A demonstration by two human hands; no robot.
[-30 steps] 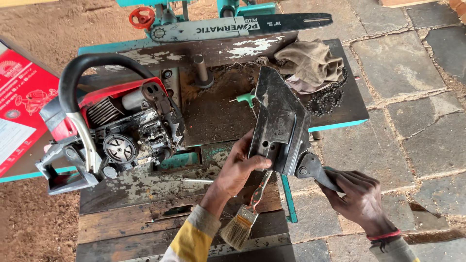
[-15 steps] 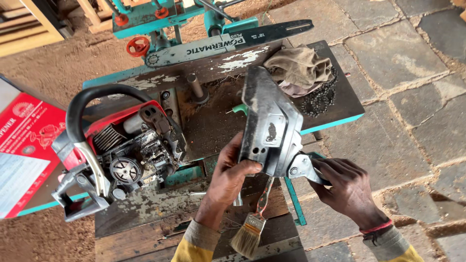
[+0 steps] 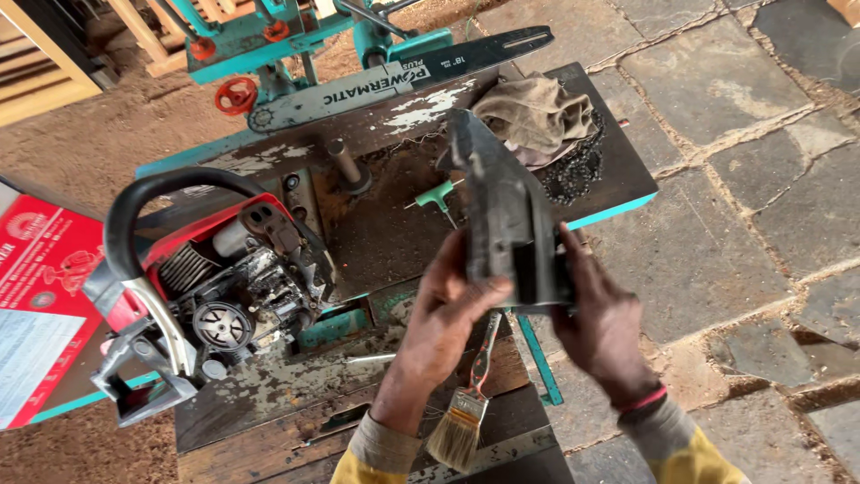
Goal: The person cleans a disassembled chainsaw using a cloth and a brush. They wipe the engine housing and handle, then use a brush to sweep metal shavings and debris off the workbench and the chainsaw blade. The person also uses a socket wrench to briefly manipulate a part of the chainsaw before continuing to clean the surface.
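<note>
Tilted up on edge now, the dark side cover [image 3: 506,215] shows its narrow outer face to the camera where a moment ago its inner side lay open to view, and both hands have closed in around its lower end. It hangs in the air just above the middle of the surface [image 3: 376,242], well clear of the saw body. Left hand [image 3: 443,314] wraps the cover's lower left edge, its grip pressed shut on the metal with the thumb laid across the front. Right hand [image 3: 600,323] clasps the opposite edge at four o'clock, fingers curled tight behind it. A paintbrush [image 3: 461,421] dangles below the left palm at six o'clock, its handle tucked in behind the hand; exactly how it is pinned I cannot tell.

Outward from there: a small green T-handled key [image 3: 436,195] lies just beyond the cover at eleven o'clock. The stripped chainsaw body [image 3: 210,287] sits at nine o'clock, clutch side exposed. Guide bar [image 3: 394,76] stretches along the far edge at twelve, with the rag [image 3: 533,115] and loose chain [image 3: 578,166] at one o'clock.

By the look of it, this is the inspection and cleaning stage. A next move would want one hand freed to work the brush while the other steadies the cover.
</note>
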